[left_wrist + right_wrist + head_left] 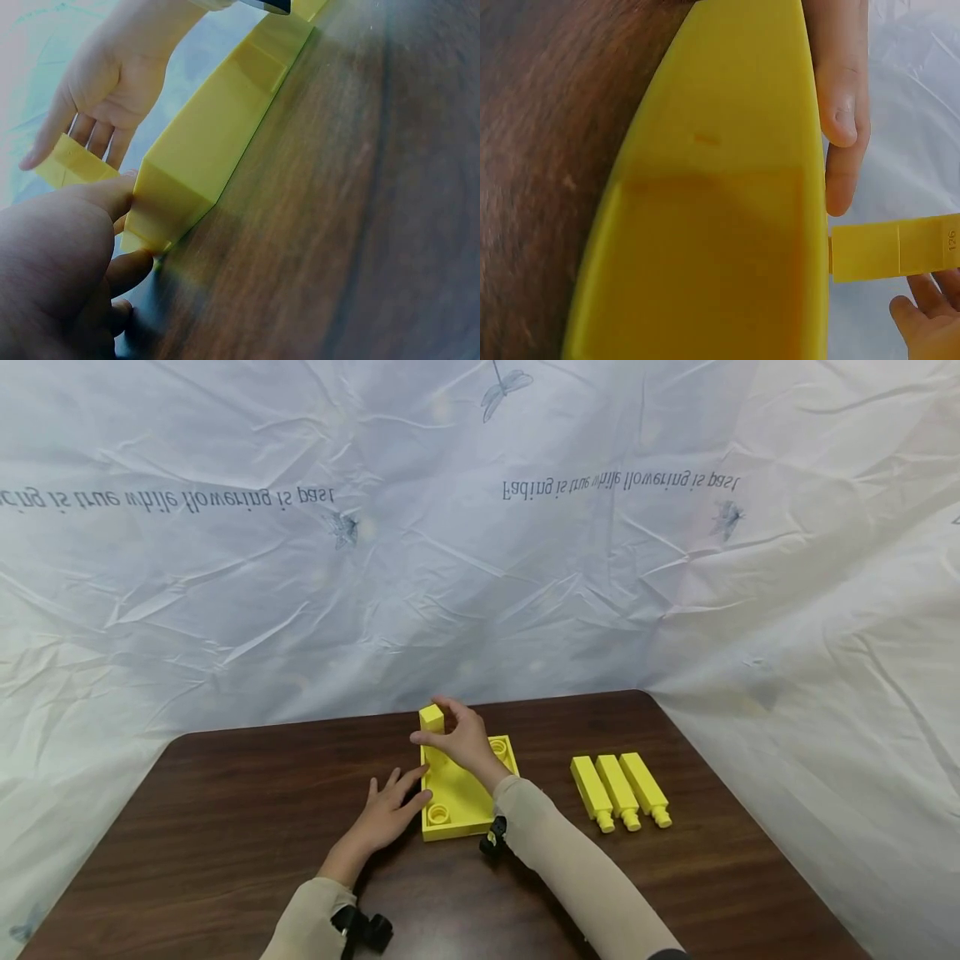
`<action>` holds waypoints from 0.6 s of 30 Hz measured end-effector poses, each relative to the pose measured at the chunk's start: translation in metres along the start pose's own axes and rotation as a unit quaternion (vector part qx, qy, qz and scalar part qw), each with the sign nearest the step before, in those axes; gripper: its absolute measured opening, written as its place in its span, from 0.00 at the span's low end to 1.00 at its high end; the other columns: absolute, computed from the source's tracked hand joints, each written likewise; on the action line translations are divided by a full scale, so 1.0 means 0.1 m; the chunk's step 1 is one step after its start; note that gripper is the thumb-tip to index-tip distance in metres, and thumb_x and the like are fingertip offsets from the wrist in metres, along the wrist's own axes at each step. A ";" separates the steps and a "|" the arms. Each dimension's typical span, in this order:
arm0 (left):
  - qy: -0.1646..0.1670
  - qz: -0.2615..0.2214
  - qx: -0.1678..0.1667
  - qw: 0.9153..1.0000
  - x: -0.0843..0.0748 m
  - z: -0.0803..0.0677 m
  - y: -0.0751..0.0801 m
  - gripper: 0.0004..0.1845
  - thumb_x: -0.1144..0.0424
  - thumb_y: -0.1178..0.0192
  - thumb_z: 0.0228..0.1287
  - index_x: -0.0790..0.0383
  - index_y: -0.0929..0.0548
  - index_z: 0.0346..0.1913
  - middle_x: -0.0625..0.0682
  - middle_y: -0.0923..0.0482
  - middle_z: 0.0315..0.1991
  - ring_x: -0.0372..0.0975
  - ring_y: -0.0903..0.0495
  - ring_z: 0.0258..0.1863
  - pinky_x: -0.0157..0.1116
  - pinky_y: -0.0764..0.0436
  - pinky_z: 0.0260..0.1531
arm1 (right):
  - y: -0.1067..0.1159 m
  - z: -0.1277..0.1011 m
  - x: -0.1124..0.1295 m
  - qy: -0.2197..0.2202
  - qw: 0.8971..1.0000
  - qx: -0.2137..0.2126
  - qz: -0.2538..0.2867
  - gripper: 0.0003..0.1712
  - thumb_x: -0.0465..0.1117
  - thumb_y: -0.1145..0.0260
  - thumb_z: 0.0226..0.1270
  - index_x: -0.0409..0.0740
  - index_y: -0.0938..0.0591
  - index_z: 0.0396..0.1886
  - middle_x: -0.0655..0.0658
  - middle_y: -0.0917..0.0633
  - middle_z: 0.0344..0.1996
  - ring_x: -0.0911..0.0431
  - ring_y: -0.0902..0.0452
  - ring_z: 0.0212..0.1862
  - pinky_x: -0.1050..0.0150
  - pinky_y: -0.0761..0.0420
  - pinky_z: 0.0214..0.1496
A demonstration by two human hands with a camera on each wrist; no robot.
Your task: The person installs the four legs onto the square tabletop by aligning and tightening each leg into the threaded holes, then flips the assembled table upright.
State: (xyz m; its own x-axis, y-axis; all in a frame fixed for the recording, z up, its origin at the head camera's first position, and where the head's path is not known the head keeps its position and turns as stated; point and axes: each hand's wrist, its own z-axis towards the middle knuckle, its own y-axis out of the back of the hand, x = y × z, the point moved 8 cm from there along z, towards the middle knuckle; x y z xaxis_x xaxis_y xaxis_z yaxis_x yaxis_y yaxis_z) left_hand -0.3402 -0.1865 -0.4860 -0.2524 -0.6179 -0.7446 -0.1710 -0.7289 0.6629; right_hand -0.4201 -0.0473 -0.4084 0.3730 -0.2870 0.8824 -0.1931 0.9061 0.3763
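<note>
A yellow square-edged base [461, 793] with round sockets in its corners lies on the table. At its far left corner a yellow peg leg [431, 717] stands upright. My right hand [467, 742] reaches across the base and holds this leg near its top, thumb on the near side and fingers behind. In the left wrist view the leg [71, 165] shows between that thumb and fingers. My left hand [386, 814] lies at the base's left side, fingers spread, fingertips touching the edge. The right wrist view shows the leg [877, 249] beyond the base's rim.
Three more yellow peg legs [618, 789] lie side by side on the right of the dark wooden table [247, 810], their round ends toward the near edge. A white printed sheet [420, 585] hangs behind the table and along its sides.
</note>
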 end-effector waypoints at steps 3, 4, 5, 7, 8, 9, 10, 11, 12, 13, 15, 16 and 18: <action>0.000 0.001 0.001 1.000 0.01 0.00 0.00 0.34 0.45 0.50 0.85 0.56 0.38 0.84 0.63 0.39 0.81 0.64 0.60 0.83 0.68 0.78 0.73 | 0.01 0.03 0.01 0.011 1.000 0.017 0.022 0.47 0.52 0.20 0.65 0.51 0.30 0.81 0.44 0.25 0.74 0.47 0.27 0.72 0.46 0.24 0.72; -0.001 0.001 0.001 1.000 0.01 0.00 0.00 0.33 0.45 0.50 0.85 0.56 0.38 0.84 0.63 0.40 0.81 0.64 0.60 0.83 0.68 0.78 0.73 | 0.02 0.05 0.02 0.014 0.999 0.023 0.034 0.47 0.50 0.20 0.66 0.50 0.30 0.81 0.43 0.25 0.74 0.46 0.28 0.73 0.46 0.26 0.73; -0.002 0.001 0.001 1.000 0.01 0.00 0.00 0.33 0.45 0.51 0.85 0.56 0.38 0.84 0.63 0.40 0.81 0.64 0.60 0.83 0.68 0.78 0.73 | 0.03 0.06 0.02 0.016 0.998 0.029 0.046 0.46 0.49 0.20 0.66 0.49 0.30 0.81 0.42 0.24 0.74 0.47 0.28 0.74 0.47 0.27 0.74; -0.003 0.000 0.002 1.000 0.01 0.01 -0.01 0.33 0.45 0.51 0.86 0.56 0.38 0.84 0.63 0.40 0.81 0.64 0.60 0.83 0.68 0.78 0.73 | 0.05 0.09 0.01 0.017 0.997 0.041 0.068 0.45 0.46 0.20 0.67 0.48 0.29 0.80 0.42 0.24 0.73 0.47 0.29 0.74 0.49 0.29 0.76; -0.003 0.000 0.002 1.000 0.01 0.01 -0.01 0.33 0.45 0.51 0.86 0.56 0.38 0.84 0.63 0.40 0.81 0.64 0.60 0.83 0.68 0.78 0.73 | 0.06 0.10 0.00 0.014 0.996 0.046 0.076 0.44 0.45 0.20 0.67 0.48 0.29 0.80 0.42 0.24 0.73 0.47 0.29 0.74 0.49 0.29 0.76; -0.003 -0.001 0.002 1.000 0.01 0.01 -0.01 0.33 0.45 0.51 0.86 0.56 0.38 0.84 0.63 0.40 0.81 0.64 0.60 0.83 0.68 0.78 0.73 | 0.07 0.10 -0.01 0.010 0.995 0.051 0.082 0.43 0.44 0.21 0.67 0.48 0.29 0.79 0.44 0.24 0.73 0.48 0.29 0.74 0.50 0.28 0.76; -0.003 -0.002 0.002 1.000 0.01 0.01 -0.01 0.33 0.45 0.51 0.86 0.56 0.38 0.84 0.63 0.40 0.81 0.64 0.61 0.83 0.68 0.78 0.73 | 0.08 0.11 -0.02 0.005 0.994 0.056 0.089 0.43 0.44 0.21 0.68 0.48 0.28 0.79 0.45 0.23 0.73 0.48 0.28 0.74 0.51 0.28 0.75; -0.002 -0.002 0.002 1.000 0.01 0.00 -0.01 0.33 0.45 0.51 0.86 0.56 0.38 0.84 0.63 0.40 0.81 0.64 0.61 0.83 0.68 0.78 0.73 | 0.08 0.11 -0.03 0.001 0.994 0.061 0.093 0.42 0.43 0.21 0.68 0.49 0.28 0.79 0.45 0.23 0.73 0.49 0.28 0.74 0.51 0.27 0.75; -0.002 -0.002 0.002 1.000 0.01 0.00 -0.01 0.34 0.45 0.51 0.86 0.56 0.38 0.84 0.63 0.40 0.81 0.64 0.61 0.83 0.68 0.78 0.73 | 0.09 0.12 -0.04 -0.002 0.993 0.066 0.095 0.42 0.43 0.21 0.68 0.49 0.27 0.79 0.46 0.23 0.73 0.48 0.28 0.74 0.51 0.27 0.75; -0.001 -0.002 0.001 1.000 0.01 0.00 -0.01 0.34 0.45 0.51 0.85 0.56 0.38 0.84 0.63 0.40 0.81 0.63 0.61 0.83 0.68 0.78 0.73 | 0.09 0.12 -0.04 -0.005 0.993 0.069 0.097 0.41 0.43 0.21 0.68 0.49 0.27 0.78 0.46 0.23 0.73 0.48 0.28 0.74 0.50 0.27 0.74; 0.000 -0.001 0.001 1.000 0.01 0.00 -0.01 0.34 0.45 0.51 0.85 0.56 0.38 0.84 0.63 0.40 0.81 0.63 0.61 0.83 0.68 0.78 0.73 | 0.09 0.12 -0.05 -0.006 0.993 0.075 0.096 0.40 0.43 0.22 0.69 0.49 0.26 0.78 0.46 0.23 0.73 0.47 0.28 0.74 0.49 0.27 0.74; 0.001 -0.001 0.001 1.000 0.01 0.00 -0.01 0.34 0.45 0.51 0.85 0.56 0.38 0.84 0.63 0.40 0.81 0.63 0.61 0.83 0.68 0.78 0.73 | 0.08 0.12 -0.05 -0.005 0.993 0.077 0.094 0.39 0.43 0.22 0.69 0.48 0.26 0.78 0.46 0.23 0.73 0.46 0.28 0.74 0.48 0.27 0.74; 0.002 -0.001 0.001 1.000 0.01 0.00 -0.01 0.34 0.44 0.51 0.86 0.56 0.39 0.84 0.63 0.40 0.81 0.63 0.61 0.83 0.68 0.78 0.73 | 0.08 0.11 -0.04 -0.003 0.993 0.079 0.085 0.37 0.43 0.23 0.70 0.48 0.25 0.76 0.46 0.24 0.73 0.45 0.28 0.73 0.46 0.27 0.74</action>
State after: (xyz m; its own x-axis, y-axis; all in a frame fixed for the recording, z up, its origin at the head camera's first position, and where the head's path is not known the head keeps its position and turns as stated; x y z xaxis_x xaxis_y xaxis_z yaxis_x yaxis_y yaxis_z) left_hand -0.3402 -0.1862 -0.4873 -0.2484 -0.6180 -0.7459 -0.1736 -0.7292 0.6619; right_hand -0.4335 -0.0423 -0.4062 0.3182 -0.1358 0.9383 -0.3936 0.8815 0.2611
